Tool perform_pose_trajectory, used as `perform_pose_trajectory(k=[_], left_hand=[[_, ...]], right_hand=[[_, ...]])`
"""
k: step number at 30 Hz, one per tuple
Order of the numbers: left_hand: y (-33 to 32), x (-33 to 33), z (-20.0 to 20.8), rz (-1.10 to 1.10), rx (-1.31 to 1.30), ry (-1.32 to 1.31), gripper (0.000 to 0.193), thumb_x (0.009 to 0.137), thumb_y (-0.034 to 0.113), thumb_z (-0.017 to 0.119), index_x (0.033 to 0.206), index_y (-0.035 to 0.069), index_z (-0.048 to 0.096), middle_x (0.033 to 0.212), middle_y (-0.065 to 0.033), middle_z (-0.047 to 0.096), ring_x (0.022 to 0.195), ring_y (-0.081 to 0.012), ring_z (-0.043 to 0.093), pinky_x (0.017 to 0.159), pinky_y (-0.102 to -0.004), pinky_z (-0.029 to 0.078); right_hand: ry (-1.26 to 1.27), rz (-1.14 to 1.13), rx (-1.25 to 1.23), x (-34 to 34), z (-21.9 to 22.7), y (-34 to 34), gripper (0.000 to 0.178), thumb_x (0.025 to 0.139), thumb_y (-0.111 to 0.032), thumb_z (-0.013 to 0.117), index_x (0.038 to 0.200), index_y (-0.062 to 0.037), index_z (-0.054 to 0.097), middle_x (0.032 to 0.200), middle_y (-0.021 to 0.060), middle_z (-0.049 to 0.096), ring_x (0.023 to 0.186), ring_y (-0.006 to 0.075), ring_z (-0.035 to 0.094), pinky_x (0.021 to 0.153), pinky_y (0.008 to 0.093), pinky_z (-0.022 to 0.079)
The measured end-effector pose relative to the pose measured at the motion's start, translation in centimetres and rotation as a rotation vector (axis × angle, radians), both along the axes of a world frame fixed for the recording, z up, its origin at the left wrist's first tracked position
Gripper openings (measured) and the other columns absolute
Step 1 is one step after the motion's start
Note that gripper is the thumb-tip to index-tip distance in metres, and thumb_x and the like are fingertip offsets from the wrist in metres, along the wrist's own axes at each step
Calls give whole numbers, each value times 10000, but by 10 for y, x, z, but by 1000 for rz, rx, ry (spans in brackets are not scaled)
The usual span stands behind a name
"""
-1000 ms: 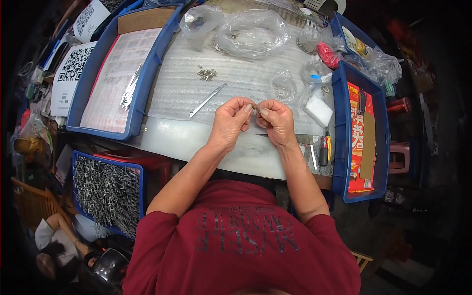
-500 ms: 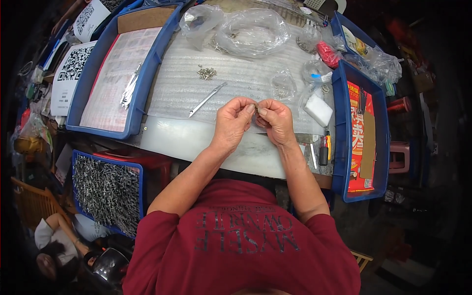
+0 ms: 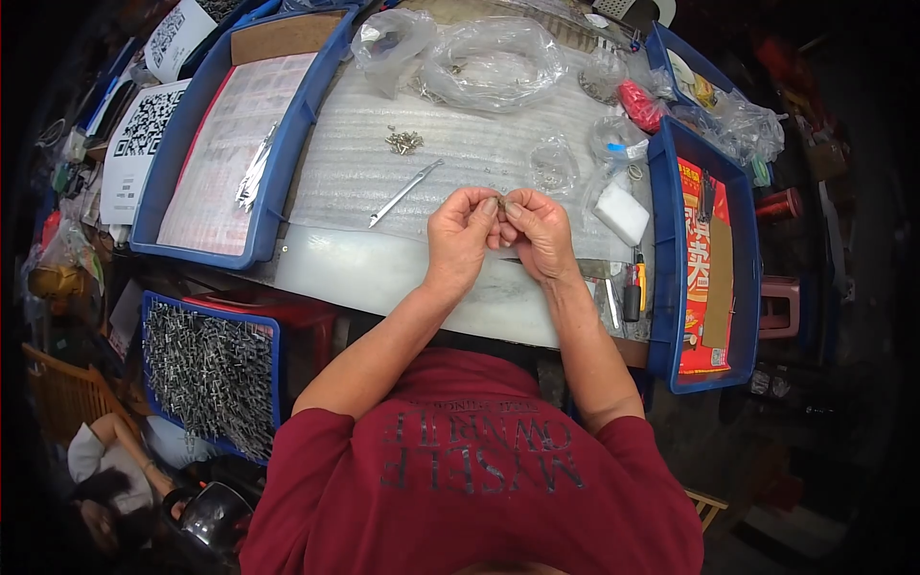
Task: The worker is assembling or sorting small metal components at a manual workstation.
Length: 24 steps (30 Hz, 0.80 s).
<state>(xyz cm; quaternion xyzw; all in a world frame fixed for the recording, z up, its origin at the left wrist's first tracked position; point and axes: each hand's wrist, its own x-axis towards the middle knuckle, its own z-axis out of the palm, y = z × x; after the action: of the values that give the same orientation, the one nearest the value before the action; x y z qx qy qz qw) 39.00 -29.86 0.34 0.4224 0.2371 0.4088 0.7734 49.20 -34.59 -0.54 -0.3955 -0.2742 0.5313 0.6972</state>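
White ribbed mat [image 3: 479,158] on workbench, blue trays at 9 & 3 o'clock. Left hand [image 3: 458,235] & right hand [image 3: 537,230] fingertips pinch small metal part [image 3: 501,203]; unchanged vs 1 s ago.

workbench [image 3: 383,273] topped with a white ribbed foam sheet [image 3: 479,158]. on the sheet: small pile of metal parts [image 3: 403,141], slim metal tool [image 3: 405,192] lying diagonally, clear plastic bags [image 3: 494,62] at the far edge, white block [image 3: 621,213] at right. blue tray [image 3: 158,206] on the left end, second blue tray [image 3: 663,240] on the right end. screwdrivers [image 3: 632,292] near the front right edge.
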Motion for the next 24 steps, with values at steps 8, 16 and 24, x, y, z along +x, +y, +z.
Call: perform_pose_trajectory(k=[8,16,24], left_hand=[[11,3,-17,69,-72,82,95,773,72,463,807,-14,484,645,-25,476,507,-73,438,442,-187,383],[15,-14,-11,70,79,66,101,777,76,457,805,-17,485,626,-27,473,515,-81,439,462,-194,385],[15,-32,-10,122,120,-12,114,784,89,456,821,-14,489,625,-32,478,518,-80,443,475,-201,395]], right_hand=[[-29,-99,-43,8,0,0,102,738,-89,507,770,7,496,677,48,498,511,92,433,471,211,363],[-362,-219,-73,9,27,-19,126,738,-71,501,812,30,518,706,64,521,541,86,454,499,189,374],[-464,-69,-99,-13,38,-76,133,722,-53,507,811,45,516,724,87,511,598,128,482,547,223,395]])
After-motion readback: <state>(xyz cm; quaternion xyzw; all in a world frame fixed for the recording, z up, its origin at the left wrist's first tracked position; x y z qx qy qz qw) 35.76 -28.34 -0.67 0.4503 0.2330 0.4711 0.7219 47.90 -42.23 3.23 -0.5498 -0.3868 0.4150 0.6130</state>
